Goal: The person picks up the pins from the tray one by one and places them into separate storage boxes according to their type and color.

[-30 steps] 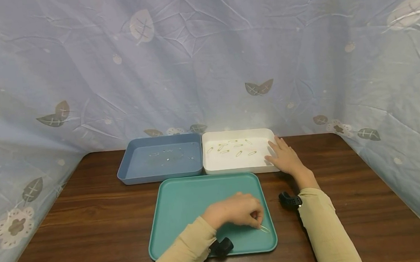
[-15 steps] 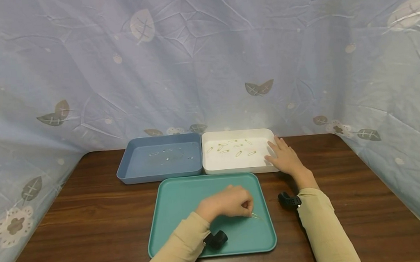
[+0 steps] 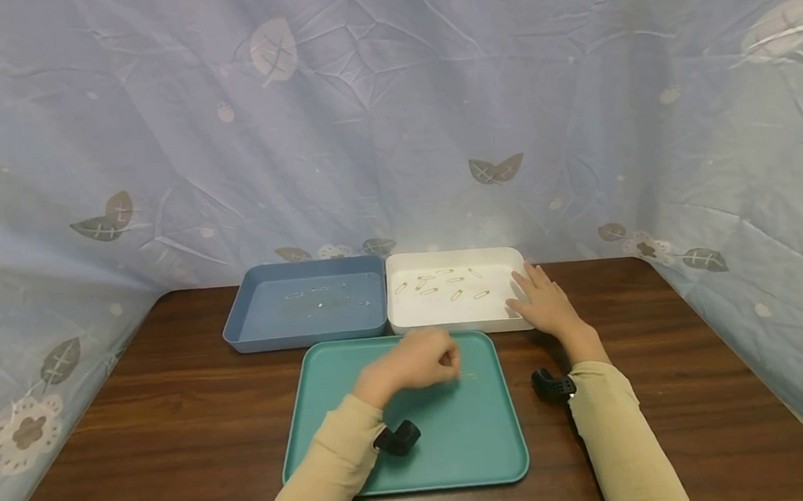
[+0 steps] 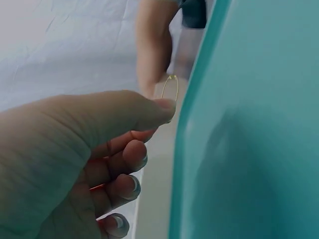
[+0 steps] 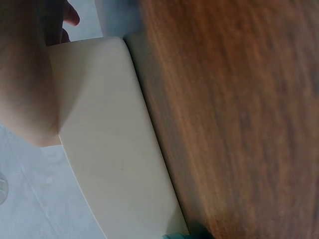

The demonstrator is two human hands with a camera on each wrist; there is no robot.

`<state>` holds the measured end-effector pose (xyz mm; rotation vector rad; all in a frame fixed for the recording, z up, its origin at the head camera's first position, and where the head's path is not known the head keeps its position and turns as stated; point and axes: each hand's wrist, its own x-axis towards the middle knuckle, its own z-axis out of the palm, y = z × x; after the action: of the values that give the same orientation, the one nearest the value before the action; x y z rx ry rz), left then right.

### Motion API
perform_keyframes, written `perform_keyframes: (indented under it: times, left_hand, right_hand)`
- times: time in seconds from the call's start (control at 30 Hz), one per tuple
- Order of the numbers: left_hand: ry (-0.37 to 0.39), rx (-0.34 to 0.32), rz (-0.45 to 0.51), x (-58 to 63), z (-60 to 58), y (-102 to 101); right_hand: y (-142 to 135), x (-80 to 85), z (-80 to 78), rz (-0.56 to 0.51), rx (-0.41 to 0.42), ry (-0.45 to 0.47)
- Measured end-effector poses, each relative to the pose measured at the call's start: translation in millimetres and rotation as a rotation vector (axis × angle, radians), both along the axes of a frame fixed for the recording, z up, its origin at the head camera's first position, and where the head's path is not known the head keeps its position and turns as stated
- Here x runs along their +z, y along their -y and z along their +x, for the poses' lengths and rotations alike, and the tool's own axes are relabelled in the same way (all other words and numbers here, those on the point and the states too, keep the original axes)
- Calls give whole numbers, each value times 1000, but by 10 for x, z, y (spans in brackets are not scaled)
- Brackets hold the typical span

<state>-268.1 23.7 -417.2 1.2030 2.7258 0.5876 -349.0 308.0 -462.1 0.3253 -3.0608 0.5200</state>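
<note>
Above the teal tray (image 3: 460, 450), my left hand (image 3: 413, 360) pinches a gold safety pin (image 3: 468, 376) between thumb and forefinger. The left wrist view shows the pin (image 4: 177, 92) as a thin loop rising from the fingertips, its other fingers curled loosely. My right hand (image 3: 547, 302) rests with spread fingers over the right edge of the white tray (image 3: 464, 327). Several gold safety pins (image 3: 456, 295) lie scattered inside that tray. In the right wrist view, this hand (image 5: 25, 84) lies against the tray's side wall (image 5: 104, 124), most of its fingers hidden.
Left of the white tray stands a blue tray (image 3: 306, 341) holding several small silvery pieces (image 3: 294, 295), too small to make out fully. All trays sit on a dark wooden table (image 3: 160, 427). A patterned curtain (image 3: 363, 128) hangs behind and at the sides.
My left hand has moved forward and leftward with the safety pin, from the teal tray's front right towards the white tray. My right hand has stayed in place.
</note>
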Motion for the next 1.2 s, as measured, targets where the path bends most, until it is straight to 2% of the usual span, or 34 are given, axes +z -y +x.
perform_keyframes:
  times: [0.17, 0.37, 0.47, 0.63, 0.9, 1.1, 1.2]
  left_hand:
    - [-69, 71, 21, 68, -59, 103]
    - [-105, 156, 48, 108, -93, 215]
    - [-158, 202, 47, 115, -133, 250]
    - [-256, 274, 54, 134, -250, 279]
    - [-382, 339, 48, 126, -461, 341]
    - [-450, 370, 33, 77, -607, 360]
    - [-460, 386, 13, 52, -680, 364]
  right_hand:
    - [-20, -19, -8, -9, 5, 0]
    - [-3, -17, 11, -11, 7, -1]
    - [18, -13, 19, -15, 11, 6]
    - [28, -12, 22, -5, 10, -1]
    - [66, 21, 46, 4, 1, -23]
    - [86, 26, 51, 7, 2, -26]
    - [90, 21, 45, 6, 1, -28]
